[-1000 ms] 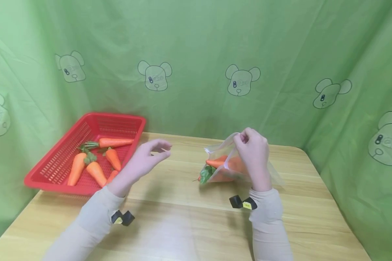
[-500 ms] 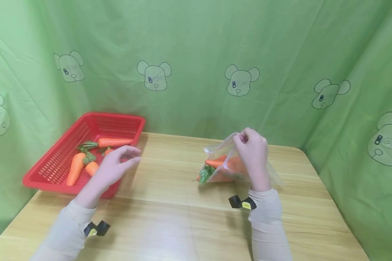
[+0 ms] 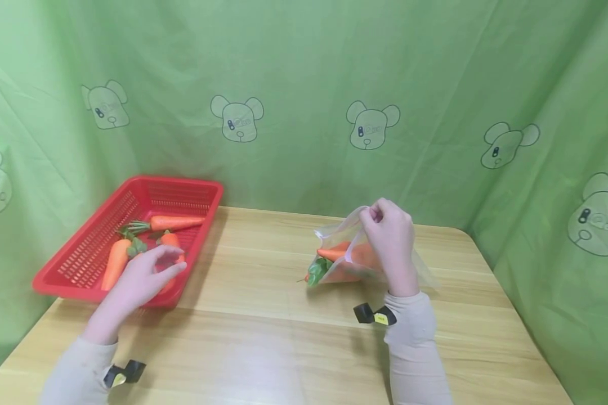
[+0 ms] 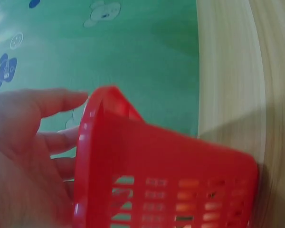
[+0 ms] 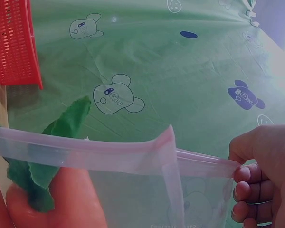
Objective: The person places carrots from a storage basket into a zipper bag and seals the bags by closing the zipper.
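My left hand (image 3: 144, 275) hovers over the near right part of a red plastic basket (image 3: 214, 205), fingers loosely bent and holding nothing. In the left wrist view the fingers lie behind the basket rim (image 4: 85, 142); whether they touch it I cannot tell. Several carrots lie in the basket, among them a long carrot (image 3: 174, 223) at the back and a thicker carrot (image 3: 115, 261) at the left. My right hand (image 3: 391, 233) pinches the mouth edge of a clear zip bag (image 5: 133, 156) between thumb and fingers. Inside the bag are carrots (image 3: 334, 252) with green leaves (image 3: 318, 271) at its gaping mouth.
Everything stands on a light wooden table (image 3: 263, 304). A green curtain (image 3: 304, 169) with printed bear heads hangs closely around the table's back and sides. The basket takes up the table's back left.
From the middle of the table my left hand has moved left and down to above the basket, covering some carrots. My right hand keeps its pinch on the bag in the same place.
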Motion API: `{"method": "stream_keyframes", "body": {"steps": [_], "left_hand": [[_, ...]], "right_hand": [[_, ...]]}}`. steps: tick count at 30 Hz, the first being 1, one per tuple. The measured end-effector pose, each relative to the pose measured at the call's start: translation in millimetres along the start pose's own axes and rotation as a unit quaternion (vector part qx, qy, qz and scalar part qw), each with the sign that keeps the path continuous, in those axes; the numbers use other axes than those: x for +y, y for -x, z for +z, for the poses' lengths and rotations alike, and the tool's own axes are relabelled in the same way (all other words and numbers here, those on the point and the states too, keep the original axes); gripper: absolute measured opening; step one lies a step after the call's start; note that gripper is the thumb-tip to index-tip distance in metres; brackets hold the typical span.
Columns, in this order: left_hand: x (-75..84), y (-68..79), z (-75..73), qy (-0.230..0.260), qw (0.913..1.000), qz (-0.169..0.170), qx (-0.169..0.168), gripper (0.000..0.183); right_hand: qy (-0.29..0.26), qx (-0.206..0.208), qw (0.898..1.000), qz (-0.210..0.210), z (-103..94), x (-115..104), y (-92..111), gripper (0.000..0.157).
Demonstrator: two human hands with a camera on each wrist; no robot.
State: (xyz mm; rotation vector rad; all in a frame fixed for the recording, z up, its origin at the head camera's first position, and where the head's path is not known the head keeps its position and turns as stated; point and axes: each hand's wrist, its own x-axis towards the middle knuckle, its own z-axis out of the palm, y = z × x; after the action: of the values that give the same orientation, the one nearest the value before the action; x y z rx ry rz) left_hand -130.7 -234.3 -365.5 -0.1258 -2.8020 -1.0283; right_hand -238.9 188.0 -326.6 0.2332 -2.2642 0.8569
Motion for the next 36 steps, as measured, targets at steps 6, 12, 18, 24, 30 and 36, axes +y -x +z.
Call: {"method": "stream_keyframes", "body": {"steps": [6, 12, 18, 24, 30, 36], "left_hand": [[-8.3, 8.1, -7.1, 0.000, 0.9979, -0.013, -0.063, 0.050], [-16.2, 13.9, -13.7, 0.006, 0.9951, -0.006, -0.098, 0.053], [-20.4, 16.9, -19.4, 0.040, 0.9916, -0.011, -0.122, 0.057], [-20.7, 16.5, -25.0, 0.053, 0.9921, -0.011, -0.113, 0.047], [-16.6, 14.6, -30.5, 0.008, 0.9970, -0.040, -0.065, 0.034], [-12.7, 14.5, -40.2, -0.028, 0.9969, -0.068, 0.027, 0.027]], "right_hand": [[0.001, -0.002, 1.000, 0.000, -0.7, -1, 0, 0.015], [-0.002, -0.003, 1.000, 0.001, -0.1, -1, 0, 0.015], [-0.002, -0.010, 1.000, 0.008, 0.8, 0, 0, 0.015], [-0.001, -0.009, 1.000, 0.007, 0.7, -1, 0, 0.015], [-0.002, -0.007, 1.000, 0.004, 0.5, -1, 0, 0.016], [-0.001, -0.009, 1.000, 0.008, 0.4, -1, 0, 0.016]]}}
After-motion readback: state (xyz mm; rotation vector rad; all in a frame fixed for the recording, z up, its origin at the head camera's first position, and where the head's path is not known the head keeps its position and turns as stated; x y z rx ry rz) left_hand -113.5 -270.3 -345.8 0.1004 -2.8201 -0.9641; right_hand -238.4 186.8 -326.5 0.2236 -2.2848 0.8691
